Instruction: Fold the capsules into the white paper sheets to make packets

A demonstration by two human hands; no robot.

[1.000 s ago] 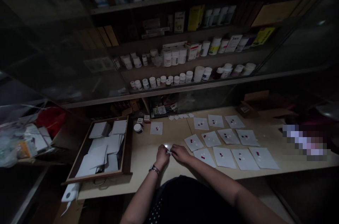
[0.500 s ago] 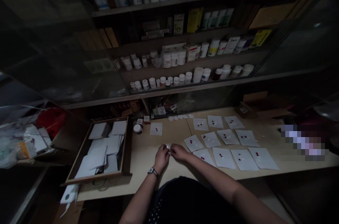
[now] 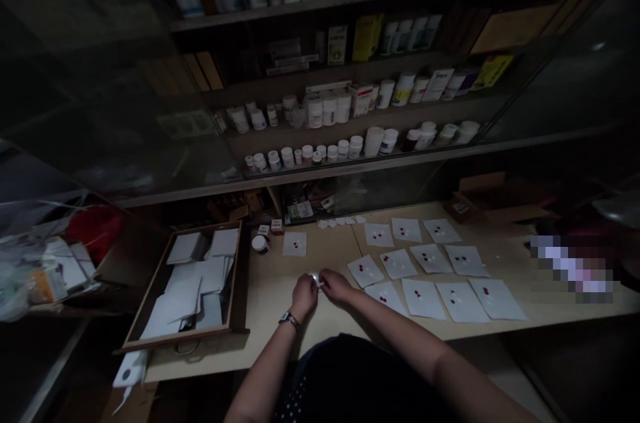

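Observation:
Above the pale tabletop, my left hand (image 3: 305, 297) and my right hand (image 3: 334, 285) meet, fingers closed in a pinch. Between them is a small piece of white paper (image 3: 316, 279), mostly covered by the fingers. Right of my hands, several white paper sheets lie in rows, each with red and white pills; the nearest sheet (image 3: 391, 306) is partly behind my right forearm. One more sheet with pills (image 3: 295, 237) lies beyond my left hand. At the table's back is a row of small white folded paper packets (image 3: 342, 222).
An open drawer (image 3: 235, 303) full of white paper stands at the left. A white pill bottle (image 3: 261, 245) and small boxes (image 3: 277, 226) stand beside it. Shelves (image 3: 300, 177) of medicine bottles rise behind the table. A cardboard box (image 3: 493, 199) sits at back right.
My hands stay together on the white paper, with small finger shifts; slightly more of the paper shows between them. The sheets and pills have not moved.

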